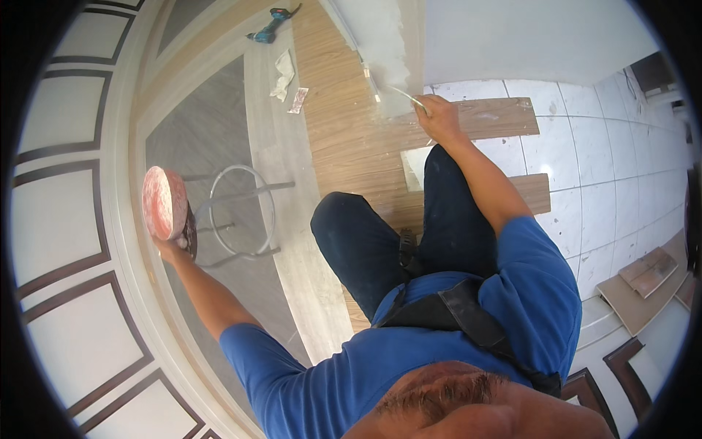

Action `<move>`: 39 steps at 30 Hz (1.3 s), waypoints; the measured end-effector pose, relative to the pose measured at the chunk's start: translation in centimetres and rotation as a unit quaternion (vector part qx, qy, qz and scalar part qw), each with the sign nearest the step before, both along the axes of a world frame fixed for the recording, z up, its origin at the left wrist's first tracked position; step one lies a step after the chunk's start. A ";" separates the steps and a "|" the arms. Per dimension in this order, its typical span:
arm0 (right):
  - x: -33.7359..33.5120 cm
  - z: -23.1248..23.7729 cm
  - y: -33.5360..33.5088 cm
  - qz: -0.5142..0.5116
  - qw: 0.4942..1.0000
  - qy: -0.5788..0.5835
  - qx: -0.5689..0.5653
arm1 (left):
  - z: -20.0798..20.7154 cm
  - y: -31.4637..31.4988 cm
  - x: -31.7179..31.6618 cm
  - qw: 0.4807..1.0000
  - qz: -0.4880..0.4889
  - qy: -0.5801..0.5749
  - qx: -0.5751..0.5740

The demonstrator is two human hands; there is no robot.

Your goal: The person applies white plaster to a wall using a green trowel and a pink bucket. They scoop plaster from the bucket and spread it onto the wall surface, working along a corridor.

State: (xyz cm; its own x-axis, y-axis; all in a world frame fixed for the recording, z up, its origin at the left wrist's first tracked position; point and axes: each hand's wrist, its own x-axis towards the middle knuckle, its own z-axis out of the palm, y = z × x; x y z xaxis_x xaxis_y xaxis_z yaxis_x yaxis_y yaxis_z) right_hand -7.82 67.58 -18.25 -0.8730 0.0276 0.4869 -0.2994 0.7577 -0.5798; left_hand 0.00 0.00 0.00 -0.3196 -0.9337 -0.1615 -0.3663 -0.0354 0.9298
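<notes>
- R hand (439,120) out front, fingers closed round the grip end of a thin putty knife (409,98), blade pointing at the wall's low edge. Contact w/ wall? Can't tell from here.
- L hand (173,251) way out left, touching the near edge of the red tub (162,206), pale paste smeared inside. Fingers mostly hidden under it, so can't tell how far they're closed.
- Tub's right over the dark top of a metal-legged stool (241,210); prob. resting there, but can't say who's taking the wt.
- Step in hand, by the look: filler work, knife at the bottom of the whitish wall patch (391,47).
- Next move, my read: calls for a flat blade, light even pressure, and a steady tub for any reload.
- Around: teal cordless drill (270,26) up top, crumpled white cloth (283,74) and small packet (298,100) nr the wood-look planks (344,102). White tiles (578,146) off right, plank offcuts (647,272) lower right.
- In the way: both knees btwn tub and knife, stool legs splayed inboard, and a thin white strip (371,82) just beside the blade tip.
</notes>
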 end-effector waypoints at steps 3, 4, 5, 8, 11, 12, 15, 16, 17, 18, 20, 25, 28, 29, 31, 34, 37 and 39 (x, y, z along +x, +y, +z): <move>-2.5 -0.5 -5.3 0.016 0.998 0.039 -0.038 | 7.1 -1.6 -2.1 0.997 -0.012 0.013 -0.081; -3.1 -0.8 -5.6 0.021 0.999 0.038 -0.010 | 7.2 -1.4 -1.9 0.995 -0.019 0.014 -0.099; -3.5 -1.1 -5.7 0.024 0.999 0.036 0.018 | 7.2 -1.4 -2.0 0.993 -0.026 0.016 -0.117; -4.3 0.2 -4.9 -0.010 0.999 0.036 -0.032 | 5.0 -3.2 -1.2 0.985 -0.002 0.040 -0.169; -2.5 0.6 -4.9 -0.036 0.991 0.047 -0.121 | 4.5 -4.9 -0.9 0.989 0.017 0.030 -0.143; -2.3 0.4 -4.6 -0.022 0.993 0.043 -0.111 | 4.4 -4.9 -1.0 0.989 0.013 0.027 -0.144; -2.4 -0.4 -4.0 0.013 0.998 0.028 -0.055 | 4.2 -4.4 -1.4 0.988 0.001 0.022 -0.153; -2.9 -0.6 -3.8 0.020 0.999 0.022 -0.017 | 4.3 -3.4 -1.5 0.987 -0.004 0.021 -0.159; -3.4 -0.8 -3.5 0.027 0.999 0.015 0.021 | 4.4 -2.6 -1.8 0.986 -0.008 0.020 -0.165; -3.7 -0.5 -3.6 0.018 0.999 0.029 0.004 | 4.6 -2.8 -1.5 0.989 -0.010 0.022 -0.146; -4.0 0.3 -3.5 0.002 0.998 0.053 -0.027 | 4.5 -3.5 -1.0 0.994 -0.013 0.026 -0.102; -2.0 0.6 -3.4 0.017 0.997 0.060 -0.043 | 4.4 -2.3 -1.0 0.992 0.036 -0.028 -0.113; -2.8 -0.2 -3.3 0.035 0.999 0.007 0.025 | 2.7 -5.9 -1.1 0.992 0.034 -0.027 -0.120; -3.4 -0.2 -3.1 0.037 0.998 -0.006 0.053 | 1.8 -7.0 -1.0 0.992 0.018 -0.016 -0.125; -4.0 -0.2 -2.5 0.017 0.998 -0.009 0.059 | 2.6 -4.7 -2.4 0.994 0.054 -0.021 -0.089; -4.4 0.3 -2.1 -0.006 1.000 0.010 0.021 | 1.2 -7.5 -1.4 0.986 0.056 -0.072 -0.136; -3.8 -0.2 -1.3 -0.014 1.000 0.027 -0.002 | 0.6 -7.7 -2.3 0.979 0.080 -0.113 -0.150; -3.8 -0.6 -1.1 0.007 1.000 0.027 0.013 | 0.5 -7.5 -2.3 0.977 0.057 -0.111 -0.171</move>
State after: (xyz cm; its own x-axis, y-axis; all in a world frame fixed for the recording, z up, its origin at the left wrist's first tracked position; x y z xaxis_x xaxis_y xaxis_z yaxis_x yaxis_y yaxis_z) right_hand -11.64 66.47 -18.83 -0.8459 0.0017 0.5333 -0.3404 0.7681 -0.5424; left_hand -2.31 -7.47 0.47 -0.2028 -0.9727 0.1125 -0.5722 0.2109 0.7926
